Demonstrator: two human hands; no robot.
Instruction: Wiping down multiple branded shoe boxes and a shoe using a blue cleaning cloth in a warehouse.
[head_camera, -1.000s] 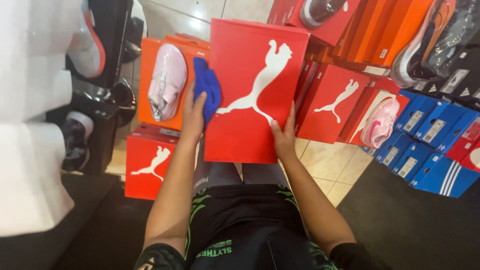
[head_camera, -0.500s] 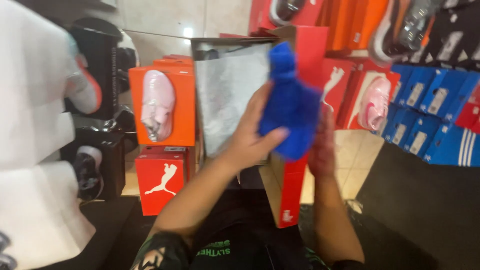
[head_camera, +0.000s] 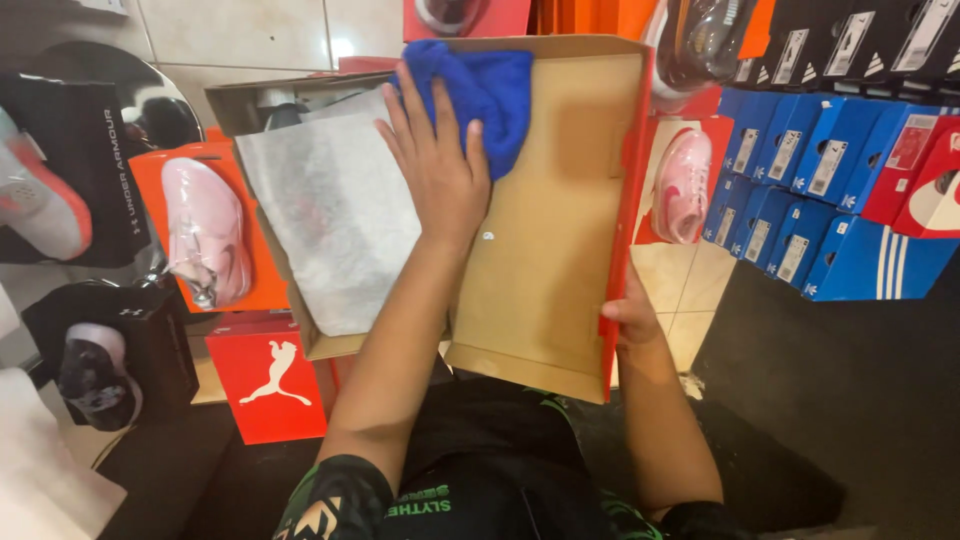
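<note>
Both forearms are bare from the short sleeves down, and the hands carry no gloves, rings or watch. At the bottom centre of the frame, a black shirt (head_camera: 480, 470) shows green and white printed markings, with patterned sleeve edges at the lower left.
</note>
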